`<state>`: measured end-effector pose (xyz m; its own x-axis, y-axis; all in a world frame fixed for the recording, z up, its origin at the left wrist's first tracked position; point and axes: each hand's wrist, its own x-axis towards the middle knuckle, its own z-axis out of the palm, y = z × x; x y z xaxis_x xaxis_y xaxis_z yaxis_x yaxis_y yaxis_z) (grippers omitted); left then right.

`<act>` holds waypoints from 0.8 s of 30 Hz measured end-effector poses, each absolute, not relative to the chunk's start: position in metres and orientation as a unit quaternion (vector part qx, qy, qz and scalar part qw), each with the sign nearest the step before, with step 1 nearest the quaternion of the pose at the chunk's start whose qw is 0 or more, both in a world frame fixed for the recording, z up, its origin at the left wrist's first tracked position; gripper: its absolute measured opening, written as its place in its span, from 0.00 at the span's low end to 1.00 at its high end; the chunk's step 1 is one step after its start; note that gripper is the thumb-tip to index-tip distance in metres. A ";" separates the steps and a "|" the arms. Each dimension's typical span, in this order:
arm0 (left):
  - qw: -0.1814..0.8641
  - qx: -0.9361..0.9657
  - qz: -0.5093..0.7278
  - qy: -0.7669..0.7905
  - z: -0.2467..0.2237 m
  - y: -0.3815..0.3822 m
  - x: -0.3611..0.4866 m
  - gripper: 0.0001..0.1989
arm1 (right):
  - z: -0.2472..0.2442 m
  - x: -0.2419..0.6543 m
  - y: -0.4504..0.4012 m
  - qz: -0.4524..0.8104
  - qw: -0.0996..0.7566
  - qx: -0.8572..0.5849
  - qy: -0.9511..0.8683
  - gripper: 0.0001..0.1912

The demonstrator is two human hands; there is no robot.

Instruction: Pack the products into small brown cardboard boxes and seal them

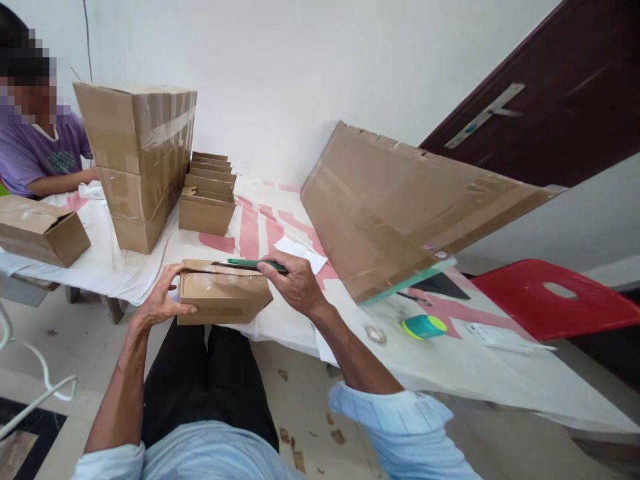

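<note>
A small brown cardboard box [220, 300] rests at the table's front edge, just above my lap, with a narrow gap along its top flap. My left hand [164, 298] grips the left end of this box, thumb on the front side and fingers toward the top. In my right hand [293, 277] is a green cutter [243, 263], held level over the box's top edge, its blade end pointing left. Whether the blade touches the cardboard cannot be made out.
Stacked boxes [145, 167] and an open box [207, 207] stand back left; another box [45, 230] lies far left near a person [45, 153]. A large cardboard sheet [400, 207] leans at right, near a teal tape roll [424, 327] and red chair [555, 300].
</note>
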<state>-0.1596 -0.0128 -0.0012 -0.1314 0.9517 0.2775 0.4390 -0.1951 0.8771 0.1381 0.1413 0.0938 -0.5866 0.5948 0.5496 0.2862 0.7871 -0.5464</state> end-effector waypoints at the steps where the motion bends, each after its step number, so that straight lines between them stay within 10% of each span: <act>1: 0.266 0.604 0.483 0.575 -0.001 -0.013 -0.159 0.48 | 0.102 0.129 0.138 0.200 0.361 -0.231 -0.881 0.15; 24: 0.261 0.601 0.488 0.577 -0.001 -0.011 -0.162 0.48 | 0.142 0.162 0.172 -0.030 0.138 -0.245 -0.959 0.18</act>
